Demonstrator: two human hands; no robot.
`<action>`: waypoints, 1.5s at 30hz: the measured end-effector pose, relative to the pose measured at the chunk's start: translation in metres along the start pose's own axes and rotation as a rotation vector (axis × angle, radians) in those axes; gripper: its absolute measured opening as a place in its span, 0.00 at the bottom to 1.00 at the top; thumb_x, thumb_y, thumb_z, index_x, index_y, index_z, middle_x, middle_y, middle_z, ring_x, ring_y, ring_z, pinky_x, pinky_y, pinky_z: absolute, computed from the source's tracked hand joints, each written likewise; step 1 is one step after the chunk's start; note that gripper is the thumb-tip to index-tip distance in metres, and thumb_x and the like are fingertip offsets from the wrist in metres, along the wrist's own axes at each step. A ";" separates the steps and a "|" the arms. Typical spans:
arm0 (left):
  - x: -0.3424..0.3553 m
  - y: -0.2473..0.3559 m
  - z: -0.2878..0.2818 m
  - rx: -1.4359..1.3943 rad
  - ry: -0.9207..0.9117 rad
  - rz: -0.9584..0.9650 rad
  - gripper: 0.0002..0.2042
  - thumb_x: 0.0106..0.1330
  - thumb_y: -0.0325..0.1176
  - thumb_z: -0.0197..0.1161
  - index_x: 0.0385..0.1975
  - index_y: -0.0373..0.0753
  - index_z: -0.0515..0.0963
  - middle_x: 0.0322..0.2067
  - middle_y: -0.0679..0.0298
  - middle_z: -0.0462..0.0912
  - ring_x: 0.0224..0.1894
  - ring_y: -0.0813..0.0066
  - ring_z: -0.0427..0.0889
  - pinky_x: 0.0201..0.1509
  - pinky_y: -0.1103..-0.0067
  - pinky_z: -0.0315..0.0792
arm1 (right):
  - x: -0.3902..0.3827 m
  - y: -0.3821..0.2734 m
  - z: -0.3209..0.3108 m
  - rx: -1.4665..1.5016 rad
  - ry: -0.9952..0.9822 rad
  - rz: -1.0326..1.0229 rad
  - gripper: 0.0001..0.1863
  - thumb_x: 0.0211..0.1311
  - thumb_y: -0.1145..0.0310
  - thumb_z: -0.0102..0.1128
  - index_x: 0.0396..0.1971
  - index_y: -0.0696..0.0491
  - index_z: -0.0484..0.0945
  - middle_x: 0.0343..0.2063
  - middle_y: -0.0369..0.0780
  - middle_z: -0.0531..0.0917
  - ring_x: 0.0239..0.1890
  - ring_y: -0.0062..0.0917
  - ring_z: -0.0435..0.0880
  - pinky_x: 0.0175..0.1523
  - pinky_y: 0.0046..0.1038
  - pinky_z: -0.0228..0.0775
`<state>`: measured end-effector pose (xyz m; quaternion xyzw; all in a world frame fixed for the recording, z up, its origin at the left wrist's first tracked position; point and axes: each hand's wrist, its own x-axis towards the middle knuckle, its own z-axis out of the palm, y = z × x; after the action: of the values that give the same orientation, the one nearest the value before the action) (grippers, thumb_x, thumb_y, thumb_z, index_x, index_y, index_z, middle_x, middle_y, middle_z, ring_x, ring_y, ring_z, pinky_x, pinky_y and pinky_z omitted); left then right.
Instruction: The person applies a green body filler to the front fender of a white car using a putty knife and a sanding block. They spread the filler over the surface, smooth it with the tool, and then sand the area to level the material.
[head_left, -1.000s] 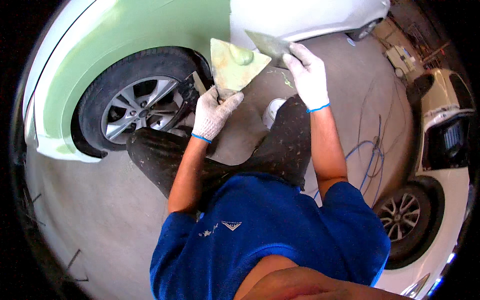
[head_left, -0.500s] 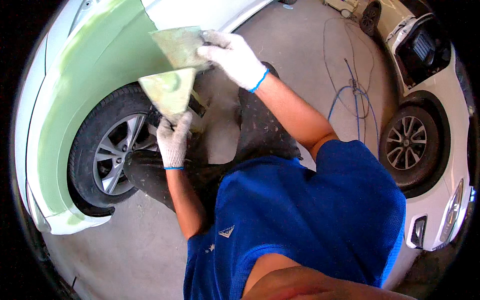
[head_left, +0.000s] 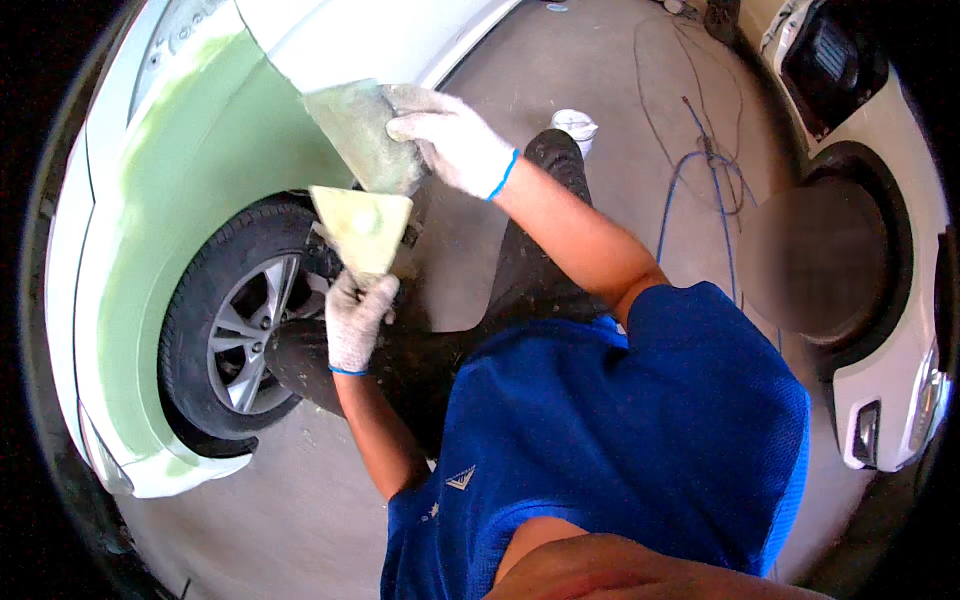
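My left hand point(head_left: 358, 320), in a white knit glove, pinches the narrow end of a pale yellow-green putty spreader point(head_left: 345, 238). A light dab of putty point(head_left: 366, 222) sits on its face. Gloved as well, my right hand point(head_left: 448, 135) grips a larger grey-green putty spreader point(head_left: 350, 130) by its side, thumb on the near face. That one is held just above and behind the yellowish one; I cannot tell whether they touch. Beyond both spreaders is a car fender point(head_left: 200, 180) coated in green filler over white paint.
Under the fender is a front wheel point(head_left: 245, 335), close to my bent knee. A white tub point(head_left: 575, 127) stands on the floor past my other knee. A blue hose point(head_left: 715, 190) and thin cable lie to the right, beside another white car point(head_left: 890, 230).
The yellowish spreader has dropped lower and shifted right with my left hand. My right hand has come slightly down and left. The view has shifted, and the white tub now shows.
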<state>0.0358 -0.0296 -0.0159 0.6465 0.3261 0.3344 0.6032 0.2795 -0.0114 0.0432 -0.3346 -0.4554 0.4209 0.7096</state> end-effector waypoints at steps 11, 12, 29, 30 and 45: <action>0.020 0.021 0.040 0.168 -0.131 -0.079 0.10 0.65 0.36 0.64 0.34 0.36 0.74 0.18 0.68 0.77 0.18 0.82 0.73 0.22 0.84 0.66 | -0.019 -0.013 -0.046 0.076 -0.003 0.086 0.25 0.60 0.73 0.53 0.58 0.61 0.75 0.47 0.41 0.83 0.50 0.24 0.78 0.60 0.26 0.67; 0.022 0.016 0.037 0.059 -0.091 -0.059 0.10 0.66 0.36 0.64 0.35 0.36 0.74 0.18 0.68 0.76 0.18 0.82 0.73 0.22 0.84 0.66 | -0.022 -0.012 -0.055 -0.081 -0.080 0.099 0.24 0.60 0.73 0.53 0.58 0.61 0.75 0.47 0.40 0.83 0.50 0.24 0.78 0.60 0.26 0.67; 0.152 0.031 0.106 -0.145 0.022 0.032 0.12 0.71 0.36 0.60 0.47 0.35 0.76 0.35 0.64 0.81 0.34 0.78 0.80 0.37 0.82 0.75 | -0.049 -0.009 -0.135 0.016 -0.443 0.815 0.20 0.69 0.56 0.56 0.55 0.49 0.71 0.19 0.32 0.78 0.10 0.09 0.67 0.10 0.14 0.53; 0.168 0.026 0.117 -0.143 -0.046 0.026 0.14 0.71 0.35 0.60 0.51 0.34 0.75 0.40 0.63 0.81 0.40 0.76 0.80 0.45 0.80 0.73 | -0.039 -0.005 -0.130 -0.139 -0.506 0.711 0.15 0.68 0.57 0.57 0.47 0.50 0.75 0.19 0.32 0.77 0.10 0.11 0.67 0.11 0.16 0.54; 0.240 -0.258 0.208 0.227 -0.440 -0.818 0.21 0.73 0.45 0.51 0.55 0.35 0.71 0.45 0.59 0.78 0.44 0.67 0.77 0.48 0.71 0.74 | 0.253 0.074 -0.387 -0.508 -0.308 0.679 0.16 0.61 0.53 0.61 0.30 0.53 0.79 0.23 0.34 0.79 0.26 0.18 0.75 0.32 0.28 0.69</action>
<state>0.3384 0.0670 -0.2744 0.5824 0.4530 -0.1129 0.6655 0.6752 0.2130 -0.0672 -0.5619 -0.5090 0.5497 0.3507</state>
